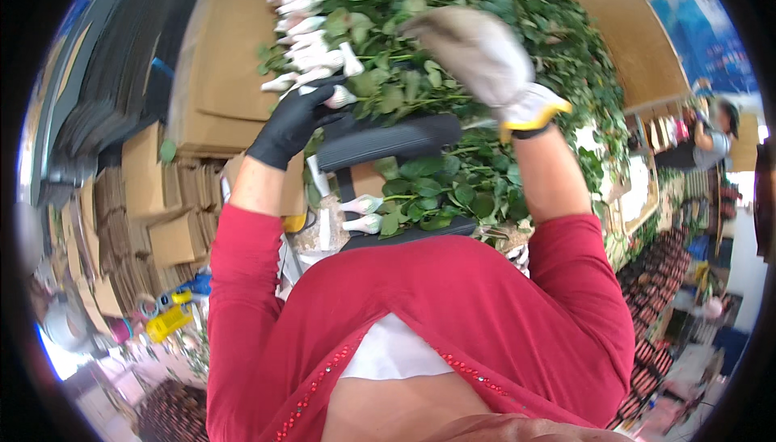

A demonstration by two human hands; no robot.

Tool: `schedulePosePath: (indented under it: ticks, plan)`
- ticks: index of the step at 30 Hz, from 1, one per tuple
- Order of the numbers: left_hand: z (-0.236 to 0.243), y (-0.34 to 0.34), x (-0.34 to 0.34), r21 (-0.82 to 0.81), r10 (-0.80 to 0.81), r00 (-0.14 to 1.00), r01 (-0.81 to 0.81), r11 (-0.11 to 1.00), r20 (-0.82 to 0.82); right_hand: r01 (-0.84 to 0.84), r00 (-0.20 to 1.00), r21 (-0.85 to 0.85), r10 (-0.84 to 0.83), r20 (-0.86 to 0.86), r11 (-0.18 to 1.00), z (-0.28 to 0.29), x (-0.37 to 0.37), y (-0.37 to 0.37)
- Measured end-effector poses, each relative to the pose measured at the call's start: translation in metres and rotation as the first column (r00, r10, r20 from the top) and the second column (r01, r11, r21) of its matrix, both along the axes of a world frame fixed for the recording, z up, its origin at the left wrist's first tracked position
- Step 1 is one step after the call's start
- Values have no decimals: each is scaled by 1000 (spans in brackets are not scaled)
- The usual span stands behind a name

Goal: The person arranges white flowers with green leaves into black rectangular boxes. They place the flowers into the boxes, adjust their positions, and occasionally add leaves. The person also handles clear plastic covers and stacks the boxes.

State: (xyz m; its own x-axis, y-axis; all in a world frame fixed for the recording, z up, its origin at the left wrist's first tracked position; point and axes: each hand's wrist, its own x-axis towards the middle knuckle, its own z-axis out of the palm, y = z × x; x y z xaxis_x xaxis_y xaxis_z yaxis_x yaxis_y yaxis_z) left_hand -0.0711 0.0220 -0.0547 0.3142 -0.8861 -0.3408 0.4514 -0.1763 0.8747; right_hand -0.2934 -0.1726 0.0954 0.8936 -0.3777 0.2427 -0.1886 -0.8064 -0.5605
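- The left hand (293, 123), in a black glove, is closed around a wrapped bud (339, 97) at the near end of the bud row (305, 14).
- The right hand (485, 54), in a grey glove with a yellow cuff, rests on the rose leaves (420, 6), fingers bent loosely; whether it grips a stem cannot be told.
- The roses lie in a long heap across a stand, the white-wrapped buds along its left edge, the leaves spreading to the right.
- A black padded bar (388, 139) crosses under the heap, between the two hands.
- Two more wrapped buds (361, 212) lie lower on the stand, beside a smaller leafy bunch (436, 191).
- Flat cardboard sheets (226, 62) lie left of the roses; cardboard stacks (121, 224) stand further left.
- A yellow tool (168, 322) lies at the lower left.
- Another person (715, 131) stands at the far right.
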Motion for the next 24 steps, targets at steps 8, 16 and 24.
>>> schedulePosePath:
  ticks: [8,16,24]
  plan:
    - [-65,16,20,143,-236,971,229,963,32,-279,624,-165,48,-780,946,-160,104,-6]
    - [-71,15,16,242,-156,984,132,961,84,-466,711,-270,175,-682,842,-105,54,-6]
    - [-49,20,29,134,-141,986,128,983,89,505,863,-66,-501,66,861,94,-73,-60]
